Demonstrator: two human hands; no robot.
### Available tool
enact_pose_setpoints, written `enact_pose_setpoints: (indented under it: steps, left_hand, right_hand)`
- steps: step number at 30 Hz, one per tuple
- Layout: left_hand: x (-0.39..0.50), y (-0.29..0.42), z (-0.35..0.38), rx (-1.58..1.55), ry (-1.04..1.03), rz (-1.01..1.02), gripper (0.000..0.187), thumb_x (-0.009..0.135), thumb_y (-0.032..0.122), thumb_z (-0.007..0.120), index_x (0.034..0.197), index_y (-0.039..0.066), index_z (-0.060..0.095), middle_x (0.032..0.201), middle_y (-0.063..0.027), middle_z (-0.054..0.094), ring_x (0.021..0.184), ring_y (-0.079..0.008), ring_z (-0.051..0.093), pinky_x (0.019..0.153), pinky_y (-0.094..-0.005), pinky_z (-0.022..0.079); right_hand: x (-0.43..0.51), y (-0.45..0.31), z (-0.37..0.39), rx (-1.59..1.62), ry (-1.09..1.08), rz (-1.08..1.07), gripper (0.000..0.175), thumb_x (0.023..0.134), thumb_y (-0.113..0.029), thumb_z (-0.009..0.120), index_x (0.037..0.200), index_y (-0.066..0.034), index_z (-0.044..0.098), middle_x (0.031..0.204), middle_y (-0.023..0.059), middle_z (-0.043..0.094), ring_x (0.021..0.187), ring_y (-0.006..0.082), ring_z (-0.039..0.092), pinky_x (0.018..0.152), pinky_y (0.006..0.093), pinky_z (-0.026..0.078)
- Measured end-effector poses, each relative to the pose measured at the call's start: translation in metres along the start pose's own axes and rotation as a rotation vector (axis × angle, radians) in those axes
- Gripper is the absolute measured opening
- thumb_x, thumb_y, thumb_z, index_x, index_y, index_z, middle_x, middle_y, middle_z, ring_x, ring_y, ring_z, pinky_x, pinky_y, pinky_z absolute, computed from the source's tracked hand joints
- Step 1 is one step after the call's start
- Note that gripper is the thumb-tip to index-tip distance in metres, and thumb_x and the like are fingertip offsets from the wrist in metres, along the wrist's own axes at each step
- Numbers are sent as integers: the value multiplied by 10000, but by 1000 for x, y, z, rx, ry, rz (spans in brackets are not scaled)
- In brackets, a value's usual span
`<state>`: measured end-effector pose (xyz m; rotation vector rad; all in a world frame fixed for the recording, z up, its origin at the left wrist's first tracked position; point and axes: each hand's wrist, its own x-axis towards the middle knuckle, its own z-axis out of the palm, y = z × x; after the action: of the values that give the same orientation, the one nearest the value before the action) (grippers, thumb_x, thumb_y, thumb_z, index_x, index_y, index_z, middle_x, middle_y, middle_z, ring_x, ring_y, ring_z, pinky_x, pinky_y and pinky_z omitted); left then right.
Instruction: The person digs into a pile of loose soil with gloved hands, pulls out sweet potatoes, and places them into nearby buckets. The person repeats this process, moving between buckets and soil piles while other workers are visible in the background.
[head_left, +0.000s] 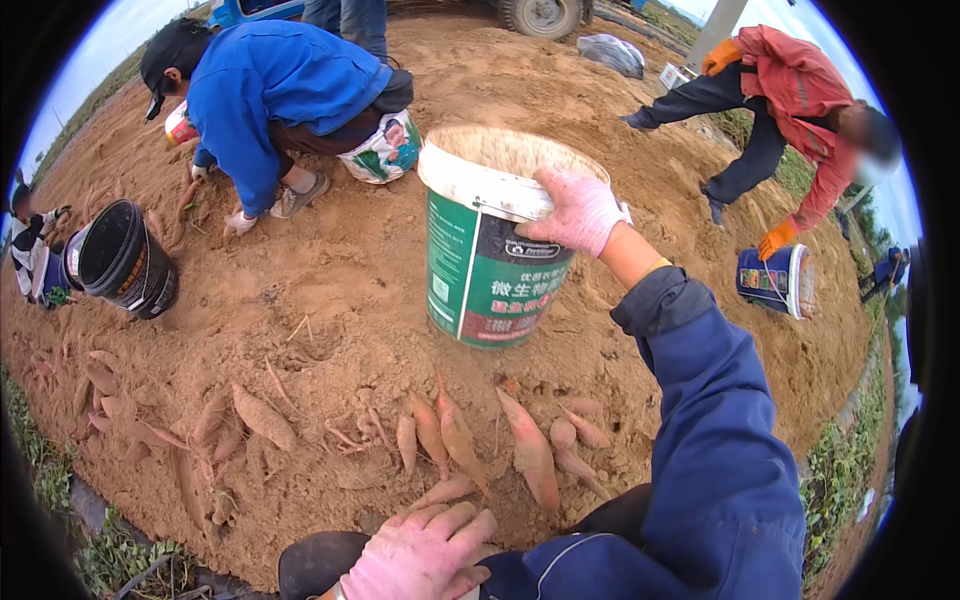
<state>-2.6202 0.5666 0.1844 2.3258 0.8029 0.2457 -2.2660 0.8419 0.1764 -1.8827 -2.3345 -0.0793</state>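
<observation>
My right hand (574, 210), in a pale pink glove, grips the white rim of a green and black plastic bucket (487, 262) with printed writing. Its inner wall is stained with soil, and its floor is hidden from me. Below the bucket, sweet potatoes (529, 450) lie in a loose row on the sandy soil (330, 300). My left hand (424, 551), gloved alike, is low in front of me by my knee, fingers bent; its palm is hidden. Closest to it lies a small sweet potato (444, 491).
A person in a blue jacket (281, 90) sits on a printed bucket (386, 150), reaching to the soil. Black buckets (127, 259) stand left, with more sweet potatoes (262, 416) nearer. At right, a person in red (795, 82) holds a blue bucket (772, 281). A vehicle wheel (541, 15) stands behind.
</observation>
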Motion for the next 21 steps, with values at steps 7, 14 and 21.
enact_pose_setpoints:
  steps: [7, 14, 21]
  left_hand:
    - [2, 6, -5, -91, -180, 43, 593, 854, 288, 749, 1359, 48, 551, 1516, -217, 516, 1167, -440, 635, 973, -480, 540]
    - [-20, 9, 0, -187, -142, -45, 568, 877, 289, 727, 1393, 111, 566, 1495, -200, 543, 1145, -434, 654, 979, -477, 541]
    - [-27, -29, 27, -112, -175, -306, 634, 920, 323, 731, 1458, 32, 565, 1335, -254, 654, 1237, -409, 631, 1054, -458, 507]
  right_hand:
    - [-40, -30, 64, -102, -21, -17, 471, 793, -426, 793, 1114, -121, 632, 1104, 120, 718, 1073, 332, 696, 903, 474, 548]
    - [-71, -29, 95, -62, -106, 43, 886, 814, -548, 782, 1565, -215, 451, 1479, 126, 574, 1382, 333, 532, 1142, 554, 373]
    - [-224, 34, 87, 577, -205, 149, 666, 901, -455, 706, 1430, -63, 602, 1392, 225, 659, 1294, 371, 628, 1109, 425, 488]
